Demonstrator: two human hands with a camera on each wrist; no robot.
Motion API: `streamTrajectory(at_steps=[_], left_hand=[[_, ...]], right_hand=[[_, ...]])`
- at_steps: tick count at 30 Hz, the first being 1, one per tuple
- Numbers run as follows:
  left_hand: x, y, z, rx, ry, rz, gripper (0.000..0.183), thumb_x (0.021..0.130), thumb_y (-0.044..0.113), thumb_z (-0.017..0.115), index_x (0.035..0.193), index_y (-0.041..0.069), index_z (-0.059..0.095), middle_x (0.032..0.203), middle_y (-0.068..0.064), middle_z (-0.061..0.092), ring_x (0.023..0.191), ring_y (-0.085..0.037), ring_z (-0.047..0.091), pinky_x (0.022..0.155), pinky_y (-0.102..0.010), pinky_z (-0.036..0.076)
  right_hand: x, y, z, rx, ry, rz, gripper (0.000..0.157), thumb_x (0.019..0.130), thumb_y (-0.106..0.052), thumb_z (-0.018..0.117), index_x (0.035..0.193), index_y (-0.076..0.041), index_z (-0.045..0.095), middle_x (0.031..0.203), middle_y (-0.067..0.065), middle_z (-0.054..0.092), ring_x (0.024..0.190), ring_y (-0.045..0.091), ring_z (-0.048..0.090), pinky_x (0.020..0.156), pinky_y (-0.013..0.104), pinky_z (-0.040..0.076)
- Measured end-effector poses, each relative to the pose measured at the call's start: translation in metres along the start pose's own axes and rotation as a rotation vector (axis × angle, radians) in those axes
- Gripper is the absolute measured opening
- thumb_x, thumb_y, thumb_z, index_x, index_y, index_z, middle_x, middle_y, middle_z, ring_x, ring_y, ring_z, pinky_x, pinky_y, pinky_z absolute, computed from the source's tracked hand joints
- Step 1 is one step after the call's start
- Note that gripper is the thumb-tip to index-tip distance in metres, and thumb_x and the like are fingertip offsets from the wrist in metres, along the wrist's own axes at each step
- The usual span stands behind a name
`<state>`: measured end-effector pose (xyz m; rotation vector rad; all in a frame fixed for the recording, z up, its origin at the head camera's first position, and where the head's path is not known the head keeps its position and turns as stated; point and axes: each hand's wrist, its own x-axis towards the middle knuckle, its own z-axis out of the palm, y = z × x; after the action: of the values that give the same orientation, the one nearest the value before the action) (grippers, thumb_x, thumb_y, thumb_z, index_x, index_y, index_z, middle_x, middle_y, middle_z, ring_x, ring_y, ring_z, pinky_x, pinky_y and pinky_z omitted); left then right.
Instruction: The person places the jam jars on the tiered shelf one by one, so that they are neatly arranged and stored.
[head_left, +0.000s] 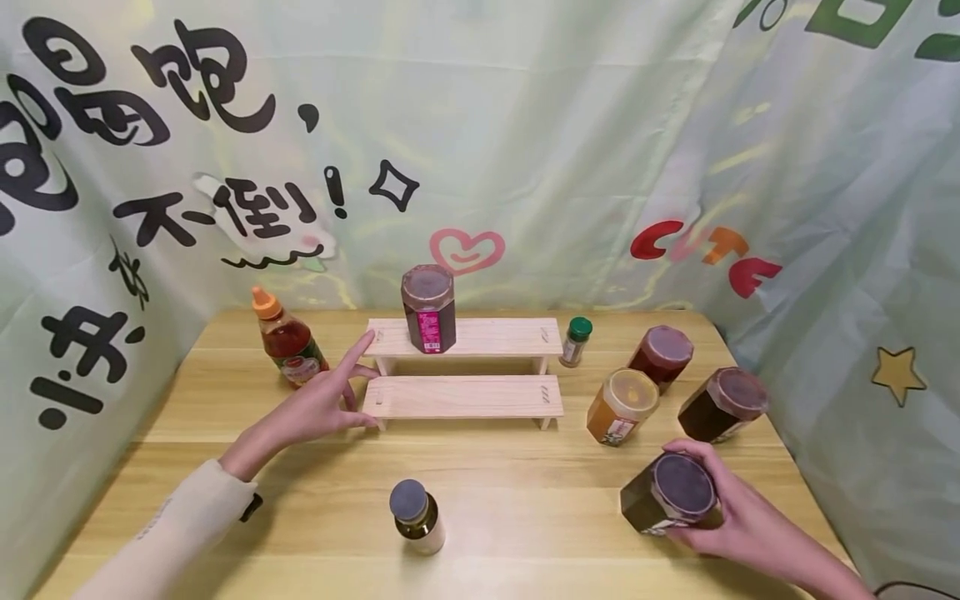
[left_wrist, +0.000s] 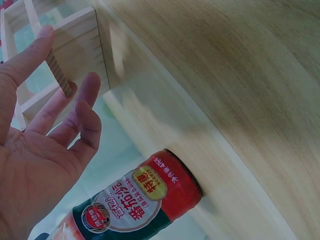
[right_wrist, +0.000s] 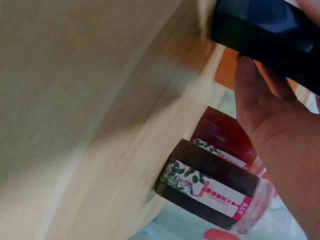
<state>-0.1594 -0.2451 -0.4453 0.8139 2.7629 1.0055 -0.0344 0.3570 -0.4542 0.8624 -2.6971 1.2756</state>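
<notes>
A two-tier wooden shelf (head_left: 461,396) stands mid-table, with a dark hexagonal jar (head_left: 429,310) bearing a pink label on its upper tier. My left hand (head_left: 318,404) reaches to the shelf's left end, its index fingertip at the upper board and thumb by the lower one. In the left wrist view the fingers are spread beside the wood, the others loosely bent. My right hand (head_left: 723,508) grips a dark jar (head_left: 671,493) round its sides at the front right. In the right wrist view this jar (right_wrist: 265,35) is partly cut off; whether it touches the table cannot be told.
A sauce bottle (head_left: 294,342) with an orange cap stands left of the shelf. Right of it are a green-capped small bottle (head_left: 576,342), an amber jar (head_left: 621,407), a red jar (head_left: 660,357) and a dark brown jar (head_left: 722,405). A dark-capped bottle (head_left: 418,517) stands in front.
</notes>
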Motion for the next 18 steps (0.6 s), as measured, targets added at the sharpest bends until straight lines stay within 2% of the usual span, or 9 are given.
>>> streamTrajectory(at_steps=[7,11,18], left_hand=[[0.004,0.000,0.001,0.015,0.006,0.000,0.136,0.083,0.018,0.099,0.177,0.018,0.001,0.138,-0.014,0.072,0.074,-0.006,0.065,0.066,-0.032,0.054],[0.004,-0.001,0.001,0.009,0.004,-0.003,0.137,0.083,0.018,0.099,0.177,0.020,0.000,0.139,-0.013,0.072,0.074,-0.007,0.065,0.066,-0.032,0.055],[0.000,0.000,0.002,-0.009,0.002,-0.013,0.137,0.082,0.017,0.099,0.177,0.020,0.001,0.139,-0.014,0.072,0.073,-0.008,0.065,0.064,-0.031,0.055]], right_hand=[[0.002,0.001,0.004,-0.015,0.034,-0.072,0.105,0.066,0.000,0.105,0.153,-0.002,0.046,0.139,0.000,0.062,0.118,0.006,0.063,0.098,0.012,0.043],[0.003,-0.003,0.007,-0.100,0.085,-0.053,0.108,0.062,-0.007,0.109,0.153,-0.007,0.050,0.139,-0.003,0.063,0.117,0.003,0.062,0.098,0.010,0.042],[0.007,-0.012,0.012,-0.174,0.111,-0.015,0.107,0.061,-0.014,0.110,0.150,-0.016,0.053,0.140,-0.006,0.062,0.119,0.003,0.062,0.098,0.010,0.042]])
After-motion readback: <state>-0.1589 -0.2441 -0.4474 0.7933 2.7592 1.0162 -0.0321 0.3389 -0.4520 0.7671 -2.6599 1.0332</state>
